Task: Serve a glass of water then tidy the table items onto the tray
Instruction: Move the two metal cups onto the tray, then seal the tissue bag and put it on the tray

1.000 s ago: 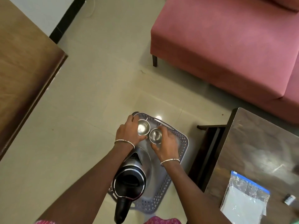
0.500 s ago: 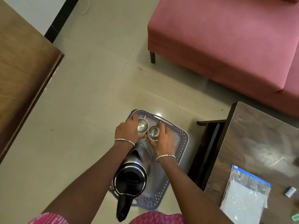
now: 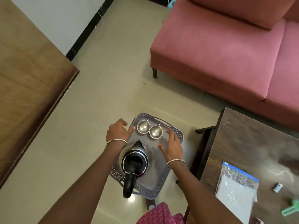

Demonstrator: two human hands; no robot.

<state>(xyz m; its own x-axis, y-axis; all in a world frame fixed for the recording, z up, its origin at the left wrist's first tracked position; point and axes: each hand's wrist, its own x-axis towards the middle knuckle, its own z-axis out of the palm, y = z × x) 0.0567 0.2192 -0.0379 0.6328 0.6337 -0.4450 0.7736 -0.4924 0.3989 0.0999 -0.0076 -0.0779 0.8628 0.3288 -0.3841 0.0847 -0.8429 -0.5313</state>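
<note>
A grey perforated tray lies on the tiled floor. Two small steel cups stand side by side at its far end, the left cup and the right cup. A steel kettle with a black lid and handle stands on the near half of the tray. My left hand hovers at the tray's left rim, fingers spread, just left of the left cup. My right hand is flat and open over the tray's right side, beside the right cup. Neither hand holds anything.
A dark wooden table stands to the right with a clear zip bag, a small white item and a green item. A pink sofa is at the back right. A brown wooden surface is at the left.
Both hands let go of the two steel cups and drew apart to the tray's sides. The cups now stand free on the tray.
</note>
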